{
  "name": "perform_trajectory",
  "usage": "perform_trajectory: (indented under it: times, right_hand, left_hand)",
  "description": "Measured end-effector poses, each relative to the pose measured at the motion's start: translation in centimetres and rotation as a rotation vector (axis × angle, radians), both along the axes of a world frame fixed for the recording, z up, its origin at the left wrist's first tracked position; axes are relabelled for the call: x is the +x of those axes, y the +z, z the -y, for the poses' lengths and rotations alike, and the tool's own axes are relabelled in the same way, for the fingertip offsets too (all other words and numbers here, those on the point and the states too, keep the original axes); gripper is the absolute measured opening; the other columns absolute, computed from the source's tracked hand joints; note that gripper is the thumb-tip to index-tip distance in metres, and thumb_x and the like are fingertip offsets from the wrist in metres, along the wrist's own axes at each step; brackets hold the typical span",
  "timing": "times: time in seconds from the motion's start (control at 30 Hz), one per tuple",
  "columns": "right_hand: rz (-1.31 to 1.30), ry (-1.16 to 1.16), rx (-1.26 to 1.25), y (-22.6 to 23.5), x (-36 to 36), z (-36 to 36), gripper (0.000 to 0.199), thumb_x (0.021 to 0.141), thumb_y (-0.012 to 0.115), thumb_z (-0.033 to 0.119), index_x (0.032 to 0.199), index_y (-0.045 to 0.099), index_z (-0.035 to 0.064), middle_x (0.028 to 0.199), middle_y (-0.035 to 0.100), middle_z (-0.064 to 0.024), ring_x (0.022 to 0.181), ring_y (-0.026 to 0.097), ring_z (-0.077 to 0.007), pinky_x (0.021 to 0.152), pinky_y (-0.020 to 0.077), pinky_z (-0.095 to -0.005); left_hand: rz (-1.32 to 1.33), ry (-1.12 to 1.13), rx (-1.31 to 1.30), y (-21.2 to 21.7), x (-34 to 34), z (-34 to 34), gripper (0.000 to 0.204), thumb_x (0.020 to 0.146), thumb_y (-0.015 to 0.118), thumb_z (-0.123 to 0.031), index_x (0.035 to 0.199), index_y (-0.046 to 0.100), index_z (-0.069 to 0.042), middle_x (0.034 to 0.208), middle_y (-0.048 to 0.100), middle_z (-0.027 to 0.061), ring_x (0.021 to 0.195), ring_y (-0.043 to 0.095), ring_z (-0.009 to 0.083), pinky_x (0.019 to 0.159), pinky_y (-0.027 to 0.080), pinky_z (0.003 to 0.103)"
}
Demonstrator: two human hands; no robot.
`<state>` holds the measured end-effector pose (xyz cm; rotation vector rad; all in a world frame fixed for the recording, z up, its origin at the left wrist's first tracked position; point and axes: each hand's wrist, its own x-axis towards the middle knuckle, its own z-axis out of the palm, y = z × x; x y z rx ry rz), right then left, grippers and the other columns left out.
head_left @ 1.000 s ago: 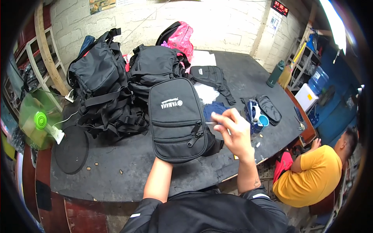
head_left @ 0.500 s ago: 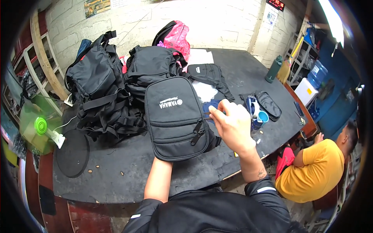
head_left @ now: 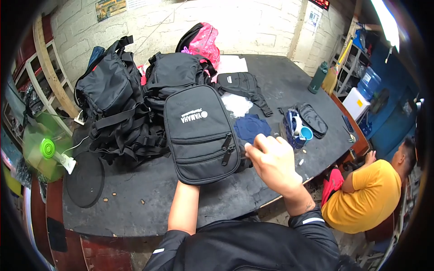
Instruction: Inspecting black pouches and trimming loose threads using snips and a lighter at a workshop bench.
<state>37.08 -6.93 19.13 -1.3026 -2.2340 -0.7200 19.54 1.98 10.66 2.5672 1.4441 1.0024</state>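
Now, step: left hand (head_left: 187, 180), hidden beneath, props up the black pouch (head_left: 201, 133); its fingers can't be told.
Right hand (head_left: 271, 165): fingers curled, seemingly empty.
Next: probably working a zipper.

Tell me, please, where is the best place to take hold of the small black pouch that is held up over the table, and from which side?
Probably its right edge, near the two zipper pulls. The black pouch stands upright, its zippered front facing the camera. The left hand is hidden behind its lower part, supporting it. The right hand is raised just right of it, so coming from the right looks shortest.
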Motion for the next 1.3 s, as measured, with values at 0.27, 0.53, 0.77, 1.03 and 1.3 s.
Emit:
perform_trajectory:
  times: [0.27, 0.53, 0.77, 1.03, 1.3]
  right_hand:
    - [-0.144, -0.007, 0.086, 0.0, 0.0, -1.7, 0.019, 0.071, 0.069, 0.012, 0.089, 0.066, 0.0077, 0.076, 0.052, -0.0020, 0.064, 0.051, -0.0187, 0.058, 0.0381, -0.0310]
    - [-0.154, -0.024, 0.099, -0.4, 0.1, -1.8, 0.018, 0.071, 0.068, 0.012, 0.088, 0.066, 0.0075, 0.076, 0.052, -0.0023, 0.065, 0.051, -0.0187, 0.058, 0.0381, -0.0306]
    - [-0.100, 0.029, -0.111, -0.6, 1.6, -0.4, 0.025, 0.070, 0.070, 0.013, 0.094, 0.064, 0.0072, 0.082, 0.053, -0.0037, 0.070, 0.054, -0.0189, 0.060, 0.0389, -0.0290]
    - [-1.152, 0.532, -1.019, -5.1, 0.7, -0.5, 0.065, 0.068, 0.078, 0.018, 0.124, 0.050, 0.0024, 0.109, 0.056, -0.0007, 0.067, 0.038, -0.0020, 0.062, 0.0335, -0.0184]
    - [-1.164, 0.378, -0.452, -3.3, 4.6, -7.5, 0.024, 0.085, 0.062, 0.017, 0.101, 0.062, -0.0005, 0.094, 0.062, -0.0054, 0.091, 0.056, -0.0126, 0.086, 0.0414, -0.0264]
  left_hand:
    - [-0.167, 0.148, 0.294, 1.6, 0.3, 0.7, 0.064, 0.091, 0.038, -0.044, 0.145, 0.021, -0.014, 0.150, 0.020, 0.0057, 0.138, 0.018, 0.0223, 0.114, 0.008, 0.040]
    - [0.149, -0.120, 0.033, -1.1, 0.2, -0.3, 0.060, 0.093, 0.036, -0.042, 0.144, 0.022, -0.013, 0.148, 0.024, 0.0060, 0.135, 0.024, 0.0228, 0.114, 0.014, 0.039]
    - [0.288, -0.189, -0.028, -2.8, -0.7, -0.4, 0.059, 0.093, 0.039, -0.037, 0.142, 0.025, -0.010, 0.145, 0.029, 0.0080, 0.132, 0.030, 0.0227, 0.112, 0.020, 0.037]
    - [-0.096, -0.020, 0.106, 0.0, -1.8, 1.6, 0.055, 0.087, 0.048, -0.028, 0.137, 0.037, -0.008, 0.141, 0.037, 0.0111, 0.130, 0.035, 0.0267, 0.110, 0.025, 0.038]
    - [0.054, -0.403, -0.036, -0.8, 0.7, -1.3, 0.039, 0.087, 0.047, -0.014, 0.124, 0.047, -0.002, 0.120, 0.051, 0.0144, 0.110, 0.048, 0.0306, 0.101, 0.036, 0.036]
